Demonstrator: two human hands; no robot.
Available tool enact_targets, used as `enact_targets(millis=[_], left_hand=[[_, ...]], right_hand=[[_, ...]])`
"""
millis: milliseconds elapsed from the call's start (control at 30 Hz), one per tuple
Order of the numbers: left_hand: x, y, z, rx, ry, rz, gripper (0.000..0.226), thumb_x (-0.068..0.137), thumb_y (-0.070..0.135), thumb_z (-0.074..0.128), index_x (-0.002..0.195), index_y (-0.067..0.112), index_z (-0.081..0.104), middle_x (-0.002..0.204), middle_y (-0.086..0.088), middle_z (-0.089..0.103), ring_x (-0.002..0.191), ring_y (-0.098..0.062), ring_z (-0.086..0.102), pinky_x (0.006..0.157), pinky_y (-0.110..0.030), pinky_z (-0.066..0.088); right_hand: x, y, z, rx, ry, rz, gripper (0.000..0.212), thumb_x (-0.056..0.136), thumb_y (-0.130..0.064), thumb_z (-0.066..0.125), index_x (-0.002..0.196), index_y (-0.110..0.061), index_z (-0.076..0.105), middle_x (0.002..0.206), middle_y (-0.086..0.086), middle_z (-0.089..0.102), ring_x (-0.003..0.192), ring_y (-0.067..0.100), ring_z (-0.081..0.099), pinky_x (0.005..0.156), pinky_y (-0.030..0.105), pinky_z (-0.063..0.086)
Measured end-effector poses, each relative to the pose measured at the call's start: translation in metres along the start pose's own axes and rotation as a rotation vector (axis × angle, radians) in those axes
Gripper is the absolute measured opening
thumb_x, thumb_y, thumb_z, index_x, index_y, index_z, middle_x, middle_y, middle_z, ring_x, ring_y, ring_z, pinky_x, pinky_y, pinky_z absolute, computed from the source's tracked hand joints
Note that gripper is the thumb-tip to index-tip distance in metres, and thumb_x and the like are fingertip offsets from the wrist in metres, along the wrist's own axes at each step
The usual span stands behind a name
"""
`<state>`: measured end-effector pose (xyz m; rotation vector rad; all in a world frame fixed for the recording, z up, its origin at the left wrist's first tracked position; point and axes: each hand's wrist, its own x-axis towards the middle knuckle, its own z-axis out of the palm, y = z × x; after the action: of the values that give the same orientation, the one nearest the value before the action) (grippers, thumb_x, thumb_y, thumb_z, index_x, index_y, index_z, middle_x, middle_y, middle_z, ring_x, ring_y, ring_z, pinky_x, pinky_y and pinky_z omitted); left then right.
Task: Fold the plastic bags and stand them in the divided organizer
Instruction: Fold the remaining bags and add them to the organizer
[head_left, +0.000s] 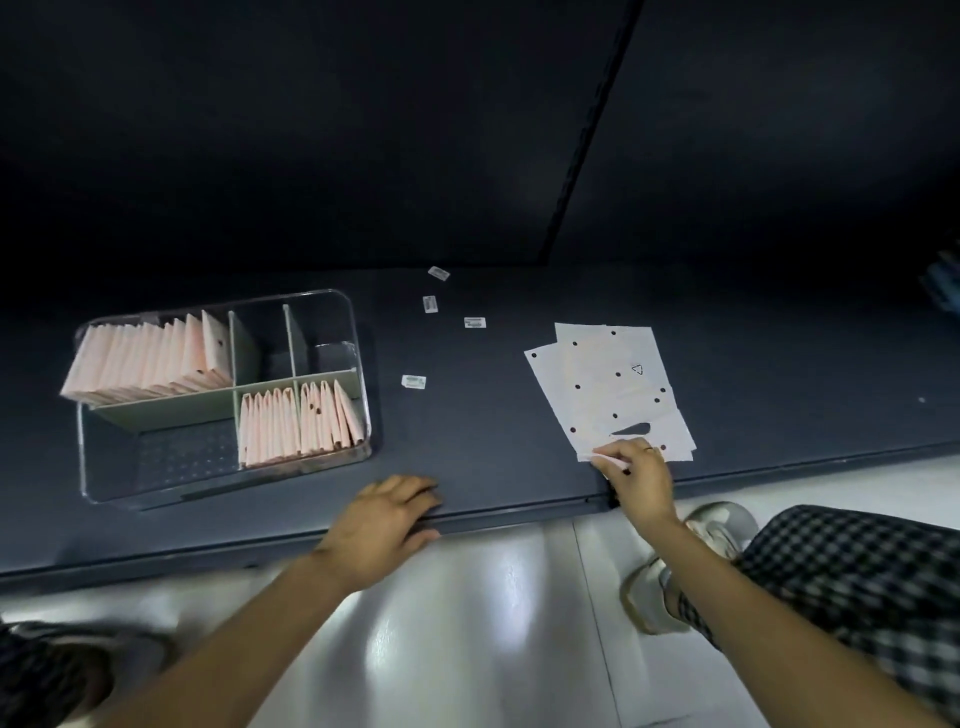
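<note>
A clear organizer (358, 358) sits left on the dark table (467, 441), folded bags (150, 358) standing in three compartments. The left hand (384, 525) rests flat, fingers spread, at the table edge. Small labels (414, 381) lie mid-table. The right hand (636, 480) pinches the near edge of flat bags (608, 384). Pale glossy floor (467, 623) below.

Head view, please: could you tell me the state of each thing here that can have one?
Organizer: folded bags stand in three compartments; the others look empty.
Folded bags: upright in rows.
Flat bags: unfolded, in a loose stack on the table.
Right hand: pinches the stack's near edge.
Left hand: open, rests on the table edge.
Small labels: lie scattered on the table.
</note>
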<state>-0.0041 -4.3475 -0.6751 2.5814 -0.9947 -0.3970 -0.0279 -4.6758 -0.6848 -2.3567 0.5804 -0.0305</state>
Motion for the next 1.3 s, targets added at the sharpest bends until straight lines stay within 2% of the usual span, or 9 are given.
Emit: enact_targets(millis=[233,500,633,700,867,1000,1100,1167,1300], left_hand=[[0.018,0.012,-0.007,-0.062,0.043,-0.044,0.041,0.095,0.044,0.046,0.132,0.027,0.050,0.135,0.014,0.048,0.125,-0.008,0.041,0.104,-0.021,0.029],[0.035,0.035,-0.007,-0.246,0.139,-0.093,0.063,0.081,0.030,0.071,0.138,0.021,0.046,0.136,0.005,0.051,0.126,-0.013,0.044,0.104,-0.023,0.031],[0.034,0.031,-0.004,-0.444,0.143,-0.242,0.024,0.080,0.025,0.074,0.103,0.020,0.071,0.099,0.005,0.072,0.085,-0.011,0.062,0.078,-0.029,0.046],[0.032,0.027,-0.002,-0.524,0.150,-0.279,0.004,0.082,0.017,0.071,0.085,0.018,0.074,0.077,0.003,0.072,0.063,-0.005,0.056,0.065,-0.027,0.043],[0.029,0.020,0.002,-0.962,0.224,-0.494,0.012,0.088,0.010,0.065,0.077,0.013,0.067,0.068,0.002,0.064,0.065,-0.008,0.052,0.068,-0.027,0.041],[0.033,0.019,0.001,-1.249,0.334,-0.640,0.009,0.091,0.007,0.059,0.089,0.011,0.067,0.086,-0.007,0.070,0.082,-0.020,0.064,0.086,-0.037,0.049],[0.036,0.022,-0.001,-1.297,0.377,-0.676,0.010,0.092,0.006,0.057,0.088,0.013,0.064,0.087,-0.004,0.070,0.080,-0.017,0.063,0.084,-0.037,0.051],[0.038,0.025,-0.002,-1.178,0.394,-0.678,0.010,0.092,0.008,0.058,0.101,0.008,0.060,0.100,-0.009,0.069,0.087,-0.019,0.064,0.081,-0.031,0.051],[0.036,0.036,-0.003,-0.602,0.555,-0.592,0.046,0.089,0.016,0.063,0.131,0.009,0.046,0.126,-0.007,0.051,0.114,-0.022,0.049,0.097,-0.035,0.043]], right_hand=[[-0.003,-0.030,0.001,-0.087,0.043,-0.211,0.010,0.088,-0.018,0.065,0.090,-0.016,0.075,0.088,0.004,0.068,0.089,0.025,0.052,0.083,0.041,0.044],[-0.032,-0.094,0.030,0.038,-0.381,-0.261,0.011,0.086,-0.018,0.065,0.087,-0.017,0.076,0.090,-0.002,0.073,0.085,0.010,0.061,0.077,0.019,0.042],[-0.041,-0.107,0.039,0.096,-0.521,-0.193,0.006,0.081,-0.027,0.071,0.081,-0.022,0.074,0.079,-0.008,0.070,0.071,-0.003,0.057,0.068,0.017,0.043],[-0.038,-0.113,0.033,0.169,-0.637,-0.136,0.010,0.076,-0.034,0.076,0.082,-0.028,0.071,0.081,-0.008,0.068,0.067,-0.006,0.056,0.066,0.011,0.043],[0.004,-0.113,-0.018,-0.017,-0.948,-0.109,0.046,0.072,-0.036,0.079,0.112,-0.037,0.057,0.108,-0.015,0.060,0.100,0.001,0.056,0.090,0.016,0.045],[0.025,-0.104,-0.026,0.153,-0.762,-0.075,0.025,0.077,-0.013,0.076,0.098,-0.020,0.065,0.094,-0.010,0.067,0.084,-0.001,0.062,0.073,0.006,0.045],[0.028,-0.095,-0.001,0.216,-0.495,0.014,0.025,0.085,-0.015,0.069,0.083,0.007,0.057,0.081,0.010,0.062,0.078,0.018,0.055,0.071,0.025,0.043],[0.029,-0.091,0.017,0.182,-0.419,0.047,0.033,0.087,-0.021,0.065,0.072,0.002,0.048,0.073,0.013,0.049,0.070,0.019,0.042,0.064,0.028,0.031],[0.038,-0.091,0.040,0.026,-0.341,0.049,0.032,0.087,-0.024,0.064,0.068,-0.008,0.044,0.066,0.007,0.043,0.067,0.019,0.037,0.061,0.028,0.026]])
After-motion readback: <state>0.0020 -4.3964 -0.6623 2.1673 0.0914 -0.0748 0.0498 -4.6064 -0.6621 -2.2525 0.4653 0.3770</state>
